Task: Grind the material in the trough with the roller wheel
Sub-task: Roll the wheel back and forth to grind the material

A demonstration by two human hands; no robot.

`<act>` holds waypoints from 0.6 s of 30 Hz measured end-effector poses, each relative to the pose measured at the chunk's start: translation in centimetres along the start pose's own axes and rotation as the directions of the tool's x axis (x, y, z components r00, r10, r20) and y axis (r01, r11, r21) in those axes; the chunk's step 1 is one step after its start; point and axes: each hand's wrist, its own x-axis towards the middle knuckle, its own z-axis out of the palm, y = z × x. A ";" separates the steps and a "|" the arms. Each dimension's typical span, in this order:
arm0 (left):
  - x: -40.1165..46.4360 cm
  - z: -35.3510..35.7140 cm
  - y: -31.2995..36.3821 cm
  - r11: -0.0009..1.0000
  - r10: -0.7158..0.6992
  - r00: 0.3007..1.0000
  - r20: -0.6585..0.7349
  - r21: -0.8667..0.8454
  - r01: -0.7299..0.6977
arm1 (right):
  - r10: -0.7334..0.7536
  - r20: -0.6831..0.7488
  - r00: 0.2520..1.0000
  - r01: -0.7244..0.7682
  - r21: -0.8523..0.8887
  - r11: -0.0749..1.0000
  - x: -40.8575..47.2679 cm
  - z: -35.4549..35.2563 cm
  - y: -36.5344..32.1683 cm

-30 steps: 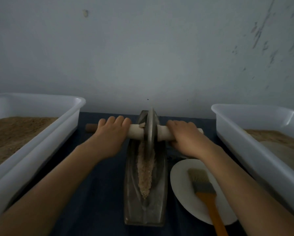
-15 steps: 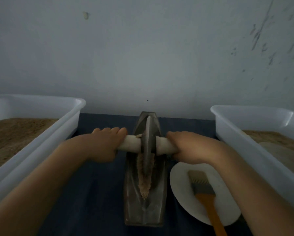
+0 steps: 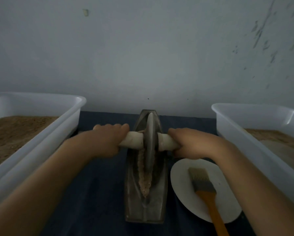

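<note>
A long grey metal trough [image 3: 145, 209] lies lengthwise on the dark blue table, holding a strip of coarse pinkish-tan material [image 3: 144, 180]. The metal roller wheel [image 3: 150, 142] stands upright in the trough's middle part, on a pale wooden axle [image 3: 134, 142] running left to right. My left hand [image 3: 107, 142] grips the axle left of the wheel. My right hand [image 3: 190, 143] grips it on the right. Both axle ends are hidden in my fists.
A white tub [image 3: 40, 133] of brown granular matter stands at the left, another white tub [image 3: 255, 133] at the right. A white plate [image 3: 182, 183] with an orange-handled brush [image 3: 205, 189] lies right of the trough. A grey wall rises close behind the table.
The wheel has rolled from the trough's far end toward me, both hands coming back with the axle. More of the far end of the trough now shows behind the wheel.
</note>
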 end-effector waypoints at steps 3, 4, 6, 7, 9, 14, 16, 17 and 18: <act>2.2 2.5 0.2 0.981 -0.043 0.944 -0.326 0.166 0.102 | 0.036 -0.220 0.975 -0.048 -0.051 0.998 1.7 1.4 1.0; 2.8 3.1 0.1 0.978 -0.045 0.920 -0.390 0.170 0.120 | 0.029 -0.296 0.955 -0.054 -0.077 0.996 2.2 1.9 1.3; 3.6 3.7 -0.4 0.983 -0.052 0.885 -0.462 0.131 0.125 | 0.004 -0.407 0.913 -0.067 -0.141 0.988 3.0 2.9 1.7; 3.9 4.0 -0.6 0.989 -0.056 0.878 -0.476 0.096 0.115 | -0.010 -0.449 0.893 -0.073 -0.167 0.983 3.4 3.2 1.7; 3.9 4.2 -0.9 0.994 -0.061 0.880 -0.470 0.050 0.096 | -0.030 -0.515 0.857 -0.086 -0.200 0.976 3.6 3.6 1.4; 2.7 3.8 -0.8 0.996 -0.020 0.916 -0.400 0.067 0.051 | -0.021 -0.453 0.891 -0.083 -0.208 0.975 2.7 3.2 0.8; 1.8 3.0 -0.7 0.997 0.004 0.943 -0.332 0.069 0.020 | -0.012 -0.355 0.935 -0.058 -0.185 0.981 1.8 2.6 0.7; 1.4 2.5 -0.6 0.998 0.013 0.959 -0.284 0.062 0.005 | -0.009 -0.297 0.955 -0.042 -0.164 0.985 1.3 2.2 0.6; 0.8 2.0 -0.4 0.999 0.021 0.974 -0.223 0.052 -0.010 | -0.004 -0.233 0.973 -0.028 -0.132 0.991 0.8 1.8 0.4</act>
